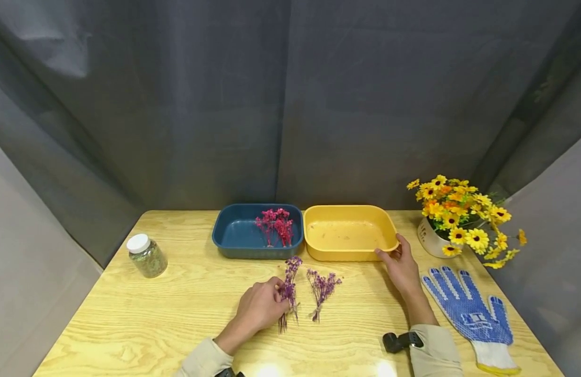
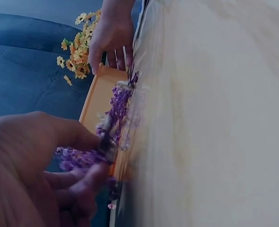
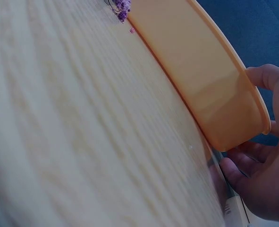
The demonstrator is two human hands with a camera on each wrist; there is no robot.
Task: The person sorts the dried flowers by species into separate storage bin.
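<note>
Purple sprigs (image 1: 291, 278) — 1 in left hand (image 1: 261, 306)

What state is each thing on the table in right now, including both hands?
Left purple bunch: pinched by the left hand
Right purple bunch: lying loose, untouched
Blue tray: open, red sprigs inside
Yellow tray: open, no sprigs inside, held at its near right corner by the right hand
Jar: white lid on
Potted flowers: standing
Glove: lying flat, unworn
</note>
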